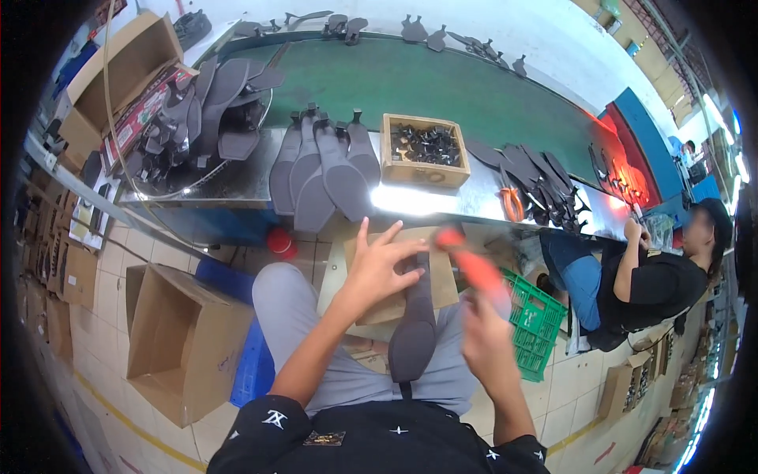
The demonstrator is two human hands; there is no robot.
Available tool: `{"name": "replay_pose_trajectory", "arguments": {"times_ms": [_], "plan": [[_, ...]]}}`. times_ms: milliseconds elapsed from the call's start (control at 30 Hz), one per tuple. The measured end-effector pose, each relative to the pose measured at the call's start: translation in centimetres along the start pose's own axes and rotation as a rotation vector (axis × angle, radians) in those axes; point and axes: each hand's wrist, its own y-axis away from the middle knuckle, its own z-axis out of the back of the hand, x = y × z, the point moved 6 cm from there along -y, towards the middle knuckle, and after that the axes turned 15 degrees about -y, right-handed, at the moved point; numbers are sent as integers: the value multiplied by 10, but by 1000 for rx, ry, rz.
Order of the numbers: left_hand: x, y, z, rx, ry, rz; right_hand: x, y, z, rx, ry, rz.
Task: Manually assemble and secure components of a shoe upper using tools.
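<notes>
A dark grey shoe sole (413, 341) lies lengthwise over my lap, its broad end toward me and its narrow end on a tan board (379, 306). My left hand (377, 265) is at the narrow end, thumb and forefinger against the sole and the other fingers raised and spread. Any small part under those fingertips is hidden. My right hand (485, 336), smeared by motion, grips a hammer (478, 265) with a red-orange handle. The blurred hammer head is just right of the sole's narrow end, beside my left fingertips.
Grey soles (328, 170) and a wooden box (425, 174) of small dark parts stand on the metal bench ahead. Orange-handled pliers (512, 201) lie to the right. A cardboard box (185, 340) stands left, a green crate (533, 324) right. A co-worker (655, 272) sits far right.
</notes>
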Motion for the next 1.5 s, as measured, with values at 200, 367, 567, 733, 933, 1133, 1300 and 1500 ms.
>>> {"name": "replay_pose_trajectory", "arguments": {"times_ms": [200,367,567,733,933,1133,1300,1500], "plan": [[-3,16,20,-233,65,-133,-12,-12,24,-199,-103,-78],[-46,49,69,192,691,-102,-31,-32,3,-34,-36,79],[-85,75,113,458,997,80,-56,-32,-44,436,267,26],[-89,87,104,614,1085,146,-13,-18,-49,466,-596,86],[-112,94,99,851,1414,264,3,22,-70,272,-1570,-302],[-121,103,93,879,1509,300,20,21,-65,250,-1571,-244],[-126,111,84,891,1603,311,20,25,-60,291,-1564,-192],[-121,110,77,849,1615,321,15,23,-64,276,-1613,-235]]}}
